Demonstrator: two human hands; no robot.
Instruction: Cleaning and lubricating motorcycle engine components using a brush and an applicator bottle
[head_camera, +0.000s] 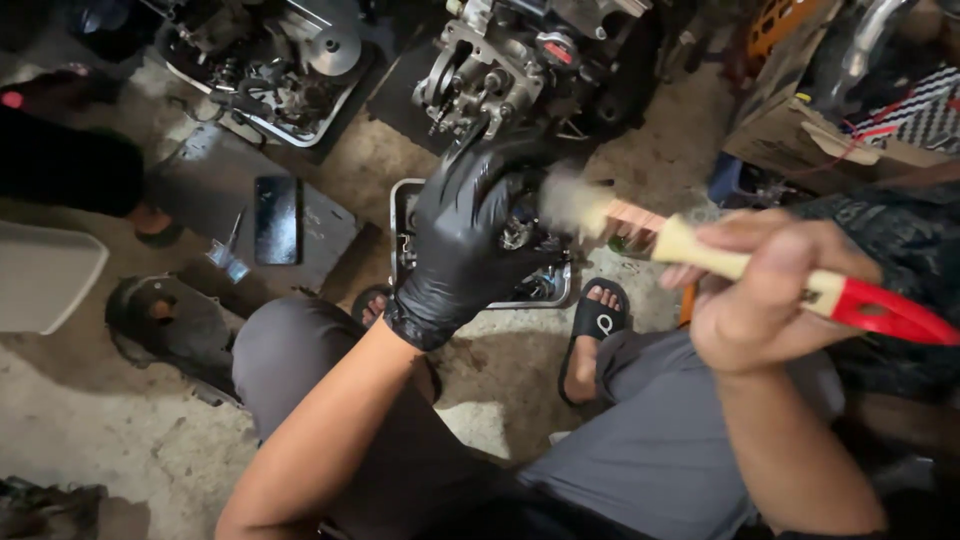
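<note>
Gloved left hand (462, 240) grips a metal part (520, 232) while bare right hand (765, 295) holds a paintbrush (700, 255) against it.

Left hand (462, 243) (black-gloved) is raised with fingers curled closed; bare right hand (768, 290) fists in a tight grip.

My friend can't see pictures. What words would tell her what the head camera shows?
A person's left hand in a black glove grips a small, dark metal part while the bare right hand holds a paintbrush with a wooden and red handle against it. Below are a metal tray, the person's knees, black sandals and engine parts on a dirty concrete floor.
</note>
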